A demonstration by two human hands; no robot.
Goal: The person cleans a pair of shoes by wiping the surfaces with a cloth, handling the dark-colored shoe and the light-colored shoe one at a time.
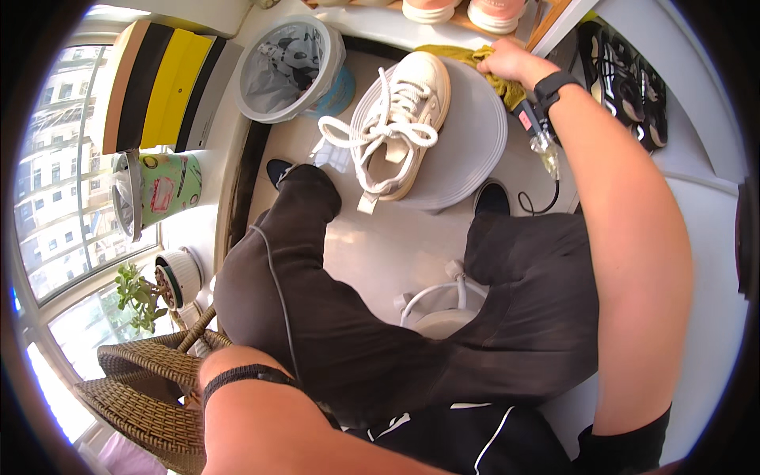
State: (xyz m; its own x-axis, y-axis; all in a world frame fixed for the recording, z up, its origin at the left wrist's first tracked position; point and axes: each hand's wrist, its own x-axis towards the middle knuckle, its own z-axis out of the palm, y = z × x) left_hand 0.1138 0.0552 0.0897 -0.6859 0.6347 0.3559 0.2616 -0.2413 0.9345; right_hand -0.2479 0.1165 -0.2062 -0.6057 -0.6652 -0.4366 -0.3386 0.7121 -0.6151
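My right hand grips a mustard-green cloth at the far edge of a round grey stool top. On that top rests a cream lace-up sneaker, its toe pointing away from me and its white laces tied in a bow. Just below the cloth is a black corded device with a clear end, partly covered by the cloth. My left hand is at the lower left beside a wicker basket. Only the part near its wristband shows; the fingers are hidden.
A lined waste bin stands left of the stool. Boxes, a green patterned bin and a potted plant line the window. Shoes sit on a shelf at right. A grey cable crosses my left leg.
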